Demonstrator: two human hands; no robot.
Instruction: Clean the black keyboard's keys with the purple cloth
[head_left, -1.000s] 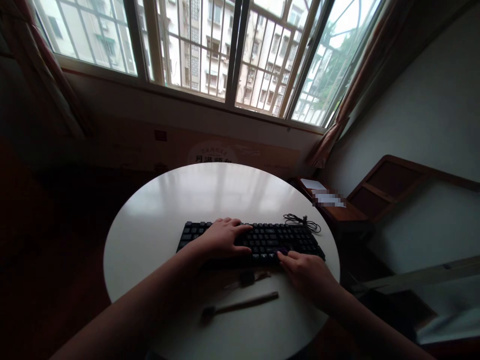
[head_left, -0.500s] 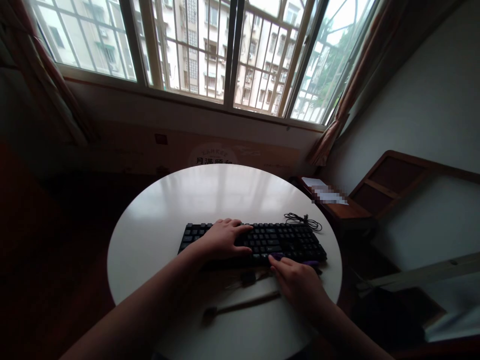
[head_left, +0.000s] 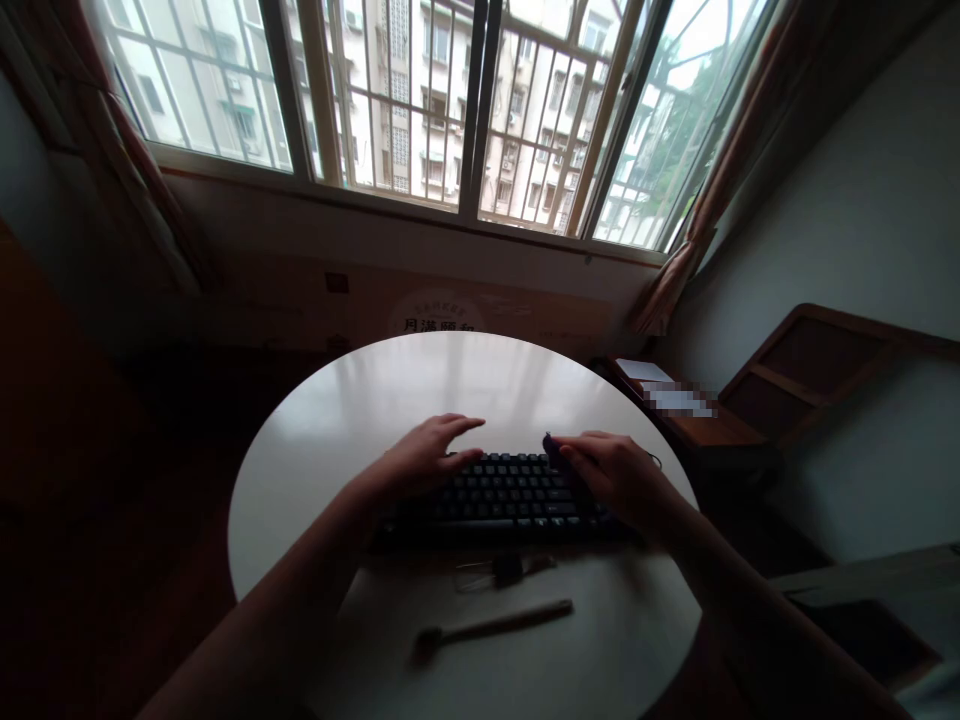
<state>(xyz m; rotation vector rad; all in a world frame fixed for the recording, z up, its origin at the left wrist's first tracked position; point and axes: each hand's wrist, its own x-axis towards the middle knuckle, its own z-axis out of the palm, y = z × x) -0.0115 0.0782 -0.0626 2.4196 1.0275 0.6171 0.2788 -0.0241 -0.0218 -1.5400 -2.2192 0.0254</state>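
A black keyboard (head_left: 495,497) lies on the round white table. My left hand (head_left: 431,450) is over its left end with the fingers apart and nothing in them; I cannot tell whether it touches the keys. My right hand (head_left: 611,470) is closed on a dark purple cloth-like thing (head_left: 553,452) at the back edge of the keyboard, towards its right side. That hand and forearm cover much of the keyboard's right end. In front of the keyboard lies a small tool with wire loops and a dark middle (head_left: 506,571). Closer to me is a brush (head_left: 502,624) with a long handle.
The round white table (head_left: 322,420) has its curved edge on all sides. A bit of black cable (head_left: 655,460) shows behind my right hand. To the right stands a wooden chair (head_left: 690,425) with papers on it. A barred window (head_left: 480,110) is beyond the table.
My right hand has moved away from me, from the keyboard's front edge to its back edge, with the purple thing. My left hand has shifted a little back and left. The view has tilted slightly.
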